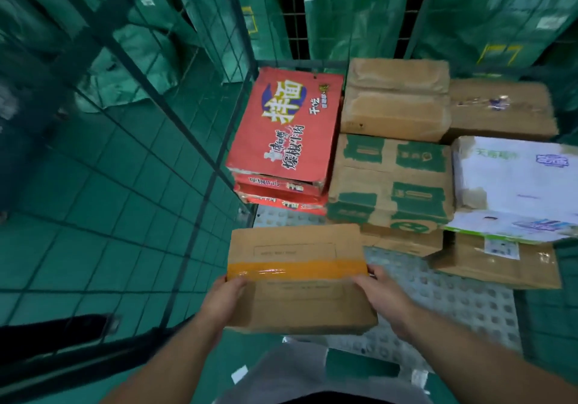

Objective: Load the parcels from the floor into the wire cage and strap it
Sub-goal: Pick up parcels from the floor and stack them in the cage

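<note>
Left grip point(223, 300), right grip point(386, 300): box point(297, 247) edges

Green sacks point(500, 12) w/ labels stacked at back; green tiled floor point(93, 215); white paper scrap point(239, 374).

Both hands hold a brown parcel point(298, 278) with a band of orange tape across its top, the left hand point(223, 297) gripping its left edge and the right hand point(384, 294) its right edge, at the near side of the wire cage point(200, 159) over its grey perforated floor point(453, 303). Further in, a stack of red boxes point(287, 128) stands against the left mesh wall, with a plain brown box point(395, 100), a green-printed box point(391, 181) and a white box point(516, 184) packed beside it. Green sacks point(359, 12) show beyond the mesh.
</note>
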A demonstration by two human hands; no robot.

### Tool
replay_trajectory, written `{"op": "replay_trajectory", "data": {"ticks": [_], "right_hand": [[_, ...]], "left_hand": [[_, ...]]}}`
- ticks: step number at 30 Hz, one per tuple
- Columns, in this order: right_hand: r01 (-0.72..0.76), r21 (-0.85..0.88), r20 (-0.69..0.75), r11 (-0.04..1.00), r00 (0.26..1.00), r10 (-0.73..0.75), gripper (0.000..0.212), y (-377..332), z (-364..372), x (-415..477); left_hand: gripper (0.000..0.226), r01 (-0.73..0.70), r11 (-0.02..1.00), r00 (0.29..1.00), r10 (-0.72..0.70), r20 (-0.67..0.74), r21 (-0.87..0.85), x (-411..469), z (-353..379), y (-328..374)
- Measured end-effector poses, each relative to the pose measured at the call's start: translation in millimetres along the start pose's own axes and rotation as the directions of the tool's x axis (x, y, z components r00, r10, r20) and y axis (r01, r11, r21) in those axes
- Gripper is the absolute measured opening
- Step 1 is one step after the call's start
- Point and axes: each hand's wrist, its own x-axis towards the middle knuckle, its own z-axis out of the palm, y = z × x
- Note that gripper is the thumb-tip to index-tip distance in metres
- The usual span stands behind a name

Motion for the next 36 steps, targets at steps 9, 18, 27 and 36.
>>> {"op": "replay_trajectory", "data": {"ticks": [9,18,27,36], "right_hand": [[-0.007,0.133,-0.328,0.991,0.943,0.051,0.038,-20.0,-5.4,-16.5],[0.156,0.304,-0.522,0.940,0.852,0.027,0.025,-31.8,-76.6,-43.1],[0.305,0.551,-0.671,0.777,0.715,0.195,0.043,-27.3,-91.3,-39.3],[0.158,0.790,-0.323,0.593,0.929,0.183,0.076,-30.9,-70.1,19.1]], "left_hand": [[0.036,-0.186,0.969,0.970,0.154,0.187,0.166,34.2,6.5,90.3],[0.021,-0.433,0.887,0.884,0.384,0.267,0.159,-6.9,69.7,175.2],[0.047,-0.735,0.610,0.678,0.638,0.365,0.297,-33.4,153.8,284.9],[0.079,0.111,0.993,0.950,-0.115,0.290,0.031,-16.2,212.1,208.5]]}}
